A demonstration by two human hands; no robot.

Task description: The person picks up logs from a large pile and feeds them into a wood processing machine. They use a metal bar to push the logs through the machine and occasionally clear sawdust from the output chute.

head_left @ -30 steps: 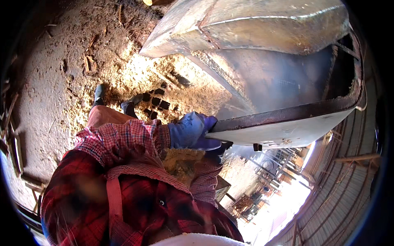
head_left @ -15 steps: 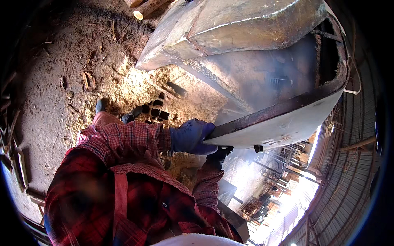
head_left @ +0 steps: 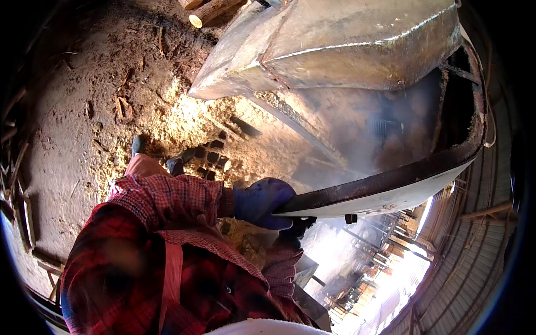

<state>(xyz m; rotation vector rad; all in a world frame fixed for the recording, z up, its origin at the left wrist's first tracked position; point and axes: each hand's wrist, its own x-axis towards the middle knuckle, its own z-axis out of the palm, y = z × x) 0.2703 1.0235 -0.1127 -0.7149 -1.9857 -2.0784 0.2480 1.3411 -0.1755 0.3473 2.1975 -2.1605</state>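
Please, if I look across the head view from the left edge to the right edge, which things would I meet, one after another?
Upright wooden plank → first dark shoe → second dark shoe → blue-gloved left hand → small black block → corrugated sheeting.

No text, labels, numbers or signs were readable. Dark marks (head_left: 379,208) sat on the white panel (head_left: 419,191), near its lower edge; too blurred to tell if lettering.
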